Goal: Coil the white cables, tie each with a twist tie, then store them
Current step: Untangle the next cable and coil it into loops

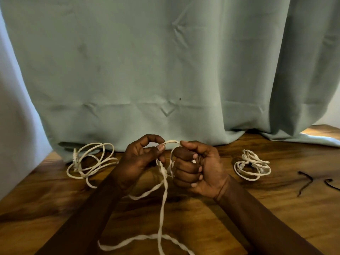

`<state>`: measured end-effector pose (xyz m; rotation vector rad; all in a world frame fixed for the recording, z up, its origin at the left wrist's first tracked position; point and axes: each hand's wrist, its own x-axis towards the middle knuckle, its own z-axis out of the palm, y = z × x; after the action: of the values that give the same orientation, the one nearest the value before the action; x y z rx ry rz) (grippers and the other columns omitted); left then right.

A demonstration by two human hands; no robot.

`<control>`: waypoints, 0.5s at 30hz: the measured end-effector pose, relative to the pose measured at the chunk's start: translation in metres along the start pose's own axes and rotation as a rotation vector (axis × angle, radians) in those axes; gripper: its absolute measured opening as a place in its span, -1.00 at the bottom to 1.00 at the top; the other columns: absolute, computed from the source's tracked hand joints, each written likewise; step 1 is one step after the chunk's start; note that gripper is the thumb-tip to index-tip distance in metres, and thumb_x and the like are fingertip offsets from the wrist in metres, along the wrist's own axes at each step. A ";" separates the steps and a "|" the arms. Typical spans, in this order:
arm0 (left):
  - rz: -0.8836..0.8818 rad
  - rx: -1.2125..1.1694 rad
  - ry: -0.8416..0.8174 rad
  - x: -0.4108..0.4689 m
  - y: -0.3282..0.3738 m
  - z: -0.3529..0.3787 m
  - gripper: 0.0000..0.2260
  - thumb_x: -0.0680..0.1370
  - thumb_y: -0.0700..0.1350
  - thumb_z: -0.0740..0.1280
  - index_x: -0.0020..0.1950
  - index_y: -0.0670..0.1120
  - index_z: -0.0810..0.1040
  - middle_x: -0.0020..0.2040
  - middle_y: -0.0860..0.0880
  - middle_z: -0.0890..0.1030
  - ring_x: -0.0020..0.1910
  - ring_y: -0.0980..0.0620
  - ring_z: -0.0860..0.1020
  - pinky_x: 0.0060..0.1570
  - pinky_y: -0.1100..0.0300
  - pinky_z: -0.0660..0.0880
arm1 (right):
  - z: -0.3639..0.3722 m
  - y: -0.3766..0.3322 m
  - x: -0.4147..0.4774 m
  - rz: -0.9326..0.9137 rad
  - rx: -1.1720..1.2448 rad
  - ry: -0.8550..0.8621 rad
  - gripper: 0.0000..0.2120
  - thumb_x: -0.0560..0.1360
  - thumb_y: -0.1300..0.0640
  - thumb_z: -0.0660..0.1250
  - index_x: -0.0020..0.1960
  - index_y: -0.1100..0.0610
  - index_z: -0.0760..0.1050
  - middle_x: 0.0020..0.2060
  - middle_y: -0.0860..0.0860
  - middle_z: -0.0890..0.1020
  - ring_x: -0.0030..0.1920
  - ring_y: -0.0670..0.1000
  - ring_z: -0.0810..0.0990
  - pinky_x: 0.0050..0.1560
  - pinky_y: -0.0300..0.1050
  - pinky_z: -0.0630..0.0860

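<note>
A flat white cable (164, 196) hangs between both hands above the wooden table (257, 208). My left hand (141, 161) pinches its top loop between thumb and forefinger. My right hand (198, 168) is closed in a fist around the same cable, forefinger touching the loop. The cable's loose length trails down toward the table's near edge. A loosely looped white cable (88, 162) lies to the left. A small coiled white cable (252, 165) lies to the right, apparently bound at its middle. Dark twist ties (306, 183) lie further right.
A pale green curtain (165, 70) hangs right behind the hands and drapes onto the table's back edge. A white wall stands at the far left. Another dark tie (331, 184) lies at the right border.
</note>
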<state>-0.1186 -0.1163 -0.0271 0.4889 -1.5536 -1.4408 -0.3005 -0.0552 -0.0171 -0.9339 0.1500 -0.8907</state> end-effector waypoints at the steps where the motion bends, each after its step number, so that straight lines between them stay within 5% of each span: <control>1: 0.016 0.042 0.031 -0.001 -0.002 0.007 -0.84 0.59 -0.10 0.45 0.12 -0.11 0.60 -0.28 -0.18 0.63 -0.29 -0.09 0.61 -0.15 0.03 0.59 | 0.001 -0.001 0.000 -0.021 0.019 -0.007 -0.57 0.67 -0.05 0.11 -0.35 0.03 0.17 -0.59 -0.06 0.15 -0.61 -0.09 0.01 -0.51 -0.20 0.06; 4: 0.098 0.210 0.091 -0.006 -0.007 0.031 -0.90 0.67 -0.11 0.30 0.10 -0.06 0.61 -0.23 -0.24 0.66 -0.28 -0.14 0.64 -0.23 0.02 0.59 | 0.002 -0.005 -0.002 -0.079 0.074 -0.027 -0.53 0.69 -0.11 0.06 -0.36 0.02 0.17 -0.60 -0.07 0.07 -0.61 -0.08 0.00 -0.50 -0.18 0.08; 7: 0.080 0.254 0.034 -0.011 -0.014 0.045 -0.65 0.71 0.05 0.23 0.03 -0.21 0.62 -0.16 -0.28 0.65 -0.17 -0.15 0.64 -0.12 -0.02 0.57 | 0.000 -0.012 -0.005 -0.135 0.096 -0.047 -0.53 0.70 -0.09 0.04 -0.36 0.02 0.17 -0.60 -0.07 0.07 -0.61 -0.08 0.01 -0.49 -0.16 0.09; 9: -0.006 0.157 0.041 -0.013 -0.011 0.049 -0.46 0.65 0.17 0.28 -0.20 -0.31 0.52 -0.36 -0.20 0.56 -0.34 -0.02 0.53 -0.26 0.16 0.44 | -0.003 -0.017 -0.008 -0.206 0.090 -0.029 -0.53 0.71 -0.06 0.02 -0.37 0.01 0.12 -0.59 -0.07 0.08 -0.60 -0.07 0.01 -0.50 -0.15 0.02; 12: -0.073 0.187 0.057 -0.013 -0.005 0.042 -0.57 0.69 0.02 0.23 -0.27 -0.15 0.64 -0.45 0.06 0.58 -0.46 0.17 0.53 -0.33 0.31 0.43 | -0.006 -0.028 -0.012 -0.389 0.058 0.165 -0.54 0.70 -0.04 0.02 -0.38 -0.01 0.14 -0.59 -0.07 0.10 -0.61 -0.06 0.04 -0.51 -0.16 0.06; 15: -0.038 0.336 0.097 -0.007 -0.004 0.019 -0.67 0.68 -0.09 0.31 -0.22 -0.02 0.74 -0.41 0.13 0.62 -0.38 0.27 0.57 -0.23 0.19 0.42 | -0.020 -0.038 -0.021 -0.574 0.059 0.428 -0.49 0.69 -0.02 0.06 -0.45 0.02 0.25 -0.62 -0.07 0.17 -0.59 -0.06 0.03 -0.56 -0.18 0.13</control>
<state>-0.1322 -0.1010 -0.0305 0.7786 -1.7217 -1.1680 -0.3463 -0.0637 -0.0061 -0.7265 0.2244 -1.6160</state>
